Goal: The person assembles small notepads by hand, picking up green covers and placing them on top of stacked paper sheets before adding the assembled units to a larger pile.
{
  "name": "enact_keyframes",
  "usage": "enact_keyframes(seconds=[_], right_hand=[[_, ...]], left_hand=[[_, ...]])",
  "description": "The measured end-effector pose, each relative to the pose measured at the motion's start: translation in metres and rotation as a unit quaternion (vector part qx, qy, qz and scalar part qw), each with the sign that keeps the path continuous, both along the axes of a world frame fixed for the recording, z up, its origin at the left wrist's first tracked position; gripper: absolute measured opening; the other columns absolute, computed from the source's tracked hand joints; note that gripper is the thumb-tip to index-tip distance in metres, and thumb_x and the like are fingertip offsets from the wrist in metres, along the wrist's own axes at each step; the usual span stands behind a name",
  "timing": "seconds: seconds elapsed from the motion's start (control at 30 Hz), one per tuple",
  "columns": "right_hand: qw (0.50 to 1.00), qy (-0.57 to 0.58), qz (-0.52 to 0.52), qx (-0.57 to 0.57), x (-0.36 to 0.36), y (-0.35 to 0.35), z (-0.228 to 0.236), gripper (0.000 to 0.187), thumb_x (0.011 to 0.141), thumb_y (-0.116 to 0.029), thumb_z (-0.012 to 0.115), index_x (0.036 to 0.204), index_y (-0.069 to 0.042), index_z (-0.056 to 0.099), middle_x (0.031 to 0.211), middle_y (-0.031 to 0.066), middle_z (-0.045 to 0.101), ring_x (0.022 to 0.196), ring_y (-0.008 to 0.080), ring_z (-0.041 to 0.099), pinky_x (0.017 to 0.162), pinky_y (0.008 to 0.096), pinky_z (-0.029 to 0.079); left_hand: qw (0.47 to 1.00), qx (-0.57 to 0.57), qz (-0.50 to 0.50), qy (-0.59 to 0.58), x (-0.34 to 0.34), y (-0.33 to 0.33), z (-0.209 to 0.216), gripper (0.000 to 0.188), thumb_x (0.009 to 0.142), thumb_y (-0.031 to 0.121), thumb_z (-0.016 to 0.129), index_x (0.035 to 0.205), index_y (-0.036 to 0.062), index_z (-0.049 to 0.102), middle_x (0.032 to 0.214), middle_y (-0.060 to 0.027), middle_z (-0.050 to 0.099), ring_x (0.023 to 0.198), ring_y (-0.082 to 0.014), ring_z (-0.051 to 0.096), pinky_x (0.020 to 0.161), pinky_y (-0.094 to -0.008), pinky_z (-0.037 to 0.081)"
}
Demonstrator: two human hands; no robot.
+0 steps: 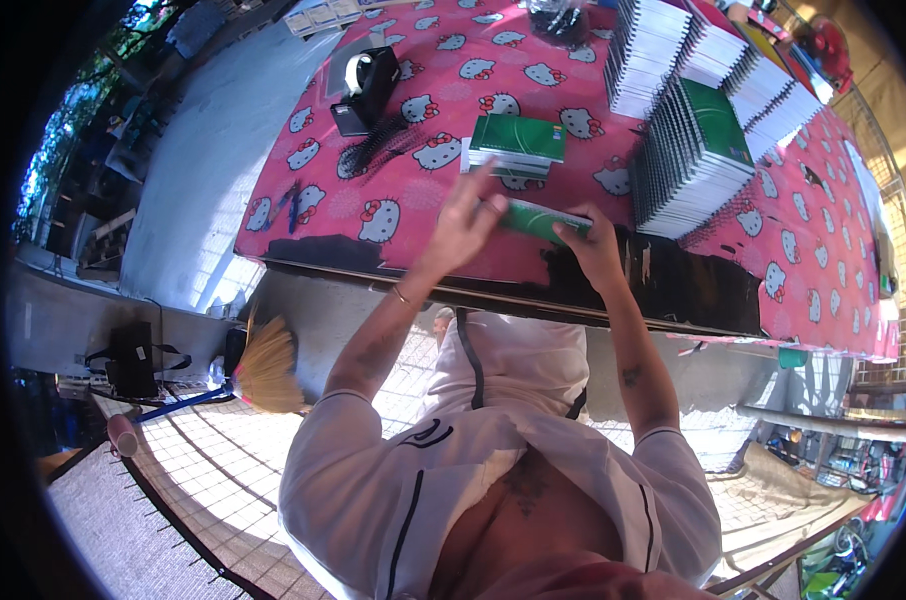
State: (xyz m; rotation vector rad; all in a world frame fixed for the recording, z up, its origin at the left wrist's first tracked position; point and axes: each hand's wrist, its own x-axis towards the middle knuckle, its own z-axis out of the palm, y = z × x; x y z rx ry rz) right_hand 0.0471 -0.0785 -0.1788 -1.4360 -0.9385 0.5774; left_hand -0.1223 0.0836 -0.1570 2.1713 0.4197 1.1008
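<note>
In my right hand (595,246) is a small green-covered notebook (541,221), gripped by its right end with the thumb on top, just above the table's near edge. My left hand (463,222) is beside the notebook's left end, fingers stretched and apart and a little blurred; whether they touch the cover is unclear. Just beyond both hands lies a short pile of green notebooks (518,134) with white pages. To the right stands a tall stack of green spiral-bound notebooks (695,165).
Further stacks of spiral notebooks (653,60) fill the table's far right. A black tape dispenser (366,92), loose black binding coils (378,145) and pens (294,207) lie on the left of the pink patterned tablecloth (323,235). A straw broom (266,368) is at floor level, lower left.
</note>
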Motion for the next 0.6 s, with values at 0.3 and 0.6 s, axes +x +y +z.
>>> enact_keyframes(seconds=[0.3, 0.6], right_hand=[[0.995, 0.005, 0.097, -0.006, -0.005, -0.003, 0.005, 0.029, 0.092, -0.005, 0.066, 0.121, -0.001, 0.066, 0.104, 0.0054, 0.07, 0.094, 0.0106, 0.061, 0.083, 0.0255, 0.049], [0.994, 0.039, 0.097, 0.0, -0.014, -0.008, 0.021, 0.029, 0.093, -0.007, 0.066, 0.122, 0.0, 0.065, 0.106, 0.005, 0.07, 0.094, 0.0103, 0.062, 0.084, 0.0258, 0.049]], left_hand=[[0.866, 0.151, 0.326, 0.348, -0.06, 0.224, -0.015, 0.033, 0.093, 0.025, 0.059, 0.118, 0.0037, 0.061, 0.108, -0.0219, 0.061, 0.101, -0.0406, 0.061, 0.082, -0.0499, 0.051], [0.922, 0.262, 0.215, 0.188, -0.063, 0.15, -0.017, 0.032, 0.091, 0.01, 0.058, 0.123, 0.0078, 0.057, 0.107, -0.0179, 0.052, 0.096, -0.0387, 0.059, 0.079, -0.0464, 0.052]])
